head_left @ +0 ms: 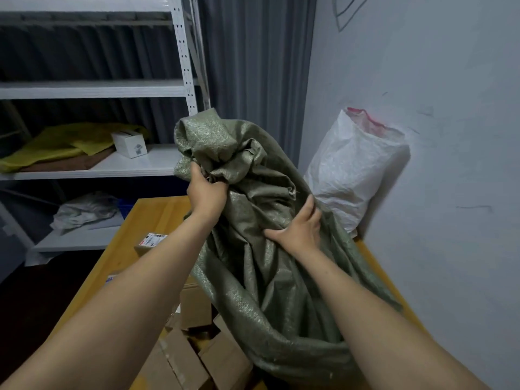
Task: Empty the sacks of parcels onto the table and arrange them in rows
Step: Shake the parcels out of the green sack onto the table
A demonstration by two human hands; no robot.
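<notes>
Emptying step: left grip (206,190) clenches bunched end of upended green sack (270,277), right grip (298,232) clutches mid-fabric; parcels (197,347) heaped on table (146,218). Next, likely: shake out remainder, then white sack (357,170).

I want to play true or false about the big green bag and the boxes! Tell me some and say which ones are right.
1. Both hands hold the green sack. True: the left hand grips its bunched end and the right hand holds its side.
2. The cardboard boxes lie on the floor. False: they are piled on the yellow table.
3. A white sack stands against the wall. True.
4. The shelf holds a red box. False: the box there is a white box.
</notes>
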